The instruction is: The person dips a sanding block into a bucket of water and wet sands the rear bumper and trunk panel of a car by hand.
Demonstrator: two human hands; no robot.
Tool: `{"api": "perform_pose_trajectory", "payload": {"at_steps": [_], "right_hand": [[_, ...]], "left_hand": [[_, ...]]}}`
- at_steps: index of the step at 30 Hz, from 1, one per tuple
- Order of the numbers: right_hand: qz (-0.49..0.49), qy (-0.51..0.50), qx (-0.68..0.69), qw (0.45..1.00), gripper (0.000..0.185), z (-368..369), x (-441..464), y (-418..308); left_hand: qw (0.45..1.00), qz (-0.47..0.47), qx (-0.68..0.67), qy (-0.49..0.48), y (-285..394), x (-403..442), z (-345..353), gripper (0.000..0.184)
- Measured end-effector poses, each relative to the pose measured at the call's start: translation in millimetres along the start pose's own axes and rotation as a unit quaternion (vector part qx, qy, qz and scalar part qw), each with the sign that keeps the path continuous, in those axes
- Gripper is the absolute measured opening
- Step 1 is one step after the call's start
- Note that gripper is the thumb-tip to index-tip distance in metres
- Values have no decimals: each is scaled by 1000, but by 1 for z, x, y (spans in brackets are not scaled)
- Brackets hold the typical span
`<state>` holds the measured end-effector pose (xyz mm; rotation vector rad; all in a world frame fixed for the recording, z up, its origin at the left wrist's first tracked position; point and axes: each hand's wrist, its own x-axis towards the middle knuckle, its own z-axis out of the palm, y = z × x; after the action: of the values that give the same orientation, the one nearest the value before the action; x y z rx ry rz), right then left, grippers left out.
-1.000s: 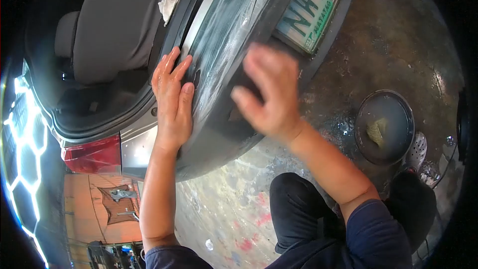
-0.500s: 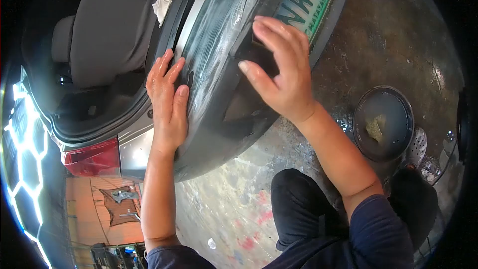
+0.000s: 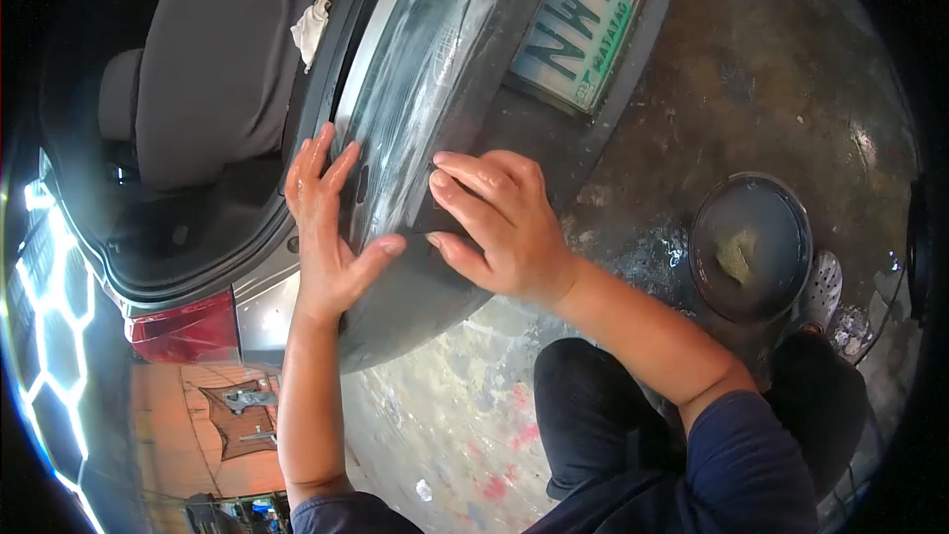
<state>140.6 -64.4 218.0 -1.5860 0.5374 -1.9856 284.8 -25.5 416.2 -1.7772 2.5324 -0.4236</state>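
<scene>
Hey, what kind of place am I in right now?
Probably a car repair or body shop: there's a grey rear car bumper smeared with whitish residue, a round dark basin of cloudy liquid, and a honeycomb of bright white lights.

Smeared, dull bumper [image 3: 420, 79], glossy plastic tail light [image 3: 186, 330], matt cloth seat [image 3: 213, 59], wet-glossed concrete-looking floor [image 3: 736, 84]

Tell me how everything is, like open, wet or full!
Left hand: open, shiny wet
Right hand: open, fingers curved
Bumper: streaked white
Trunk: open
Bowl: holding cloudy liquid
Yellowish pad: in the liquid
White cloth: crumpled
Hexagon lights: on
License plate: attached
Floor: wet in patches
</scene>
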Motion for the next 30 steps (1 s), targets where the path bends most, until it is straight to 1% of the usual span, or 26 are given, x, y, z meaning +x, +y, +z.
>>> {"api": "perform_pose_trajectory", "payload": {"at_steps": [2, 4, 5, 6, 8, 9, 10, 12, 14, 15, 20, 24, 25, 28, 30], "right_hand": [[-29, 17, -6, 999, 56, -9, 12, 22], [-33, 127, -44, 990, 54, -30, 55, 60], [-5, 149, -68, 987, 54, -43, 72, 72], [-16, 150, -80, 985, 54, -44, 74, 73], [-37, 130, -56, 989, 57, -27, 50, 58], [-53, 65, -39, 996, 60, -21, 33, 42], [-50, -11, -35, 998, 62, -19, 19, 25], [-77, -30, -31, 996, 61, -26, 26, 34], [-67, 79, -48, 993, 60, -40, 59, 69], [-39, 109, -55, 992, 59, -54, 76, 81], [-14, 121, -53, 991, 61, -49, 70, 77], [1, 139, -63, 988, 64, -44, 71, 74], [4, 139, -61, 988, 61, -45, 72, 72], [36, 160, -38, 986, 62, -38, 69, 66], [14, 127, -11, 992, 62, -23, 50, 47]], "left_hand": [[1000, -3, 12, -8, 1, 1, 0, 94], [1000, -7, 5, -5, 3, 3, 1, 93], [1000, -12, 0, -2, 5, 2, 2, 93], [1000, -14, 2, -2, 5, 1, 2, 93], [1000, -10, 8, 0, 3, 3, 3, 91], [1000, -10, 10, -1, 3, 5, 2, 91], [1000, -11, 11, -7, 4, 4, 1, 91], [1000, -11, 11, -7, 4, 4, 1, 91], [1000, -11, 7, -3, 3, 2, 2, 90], [1000, -17, 10, -4, 4, 0, 2, 90], [999, -17, 24, -19, 8, 4, -1, 89], [998, 6, 57, -37, 15, 15, -4, 86], [999, 2, 36, -31, 17, 18, -1, 84], [999, -17, -29, -13, 17, 24, 9, 79], [1000, -7, -11, -21, 17, 23, 9, 81]]}}
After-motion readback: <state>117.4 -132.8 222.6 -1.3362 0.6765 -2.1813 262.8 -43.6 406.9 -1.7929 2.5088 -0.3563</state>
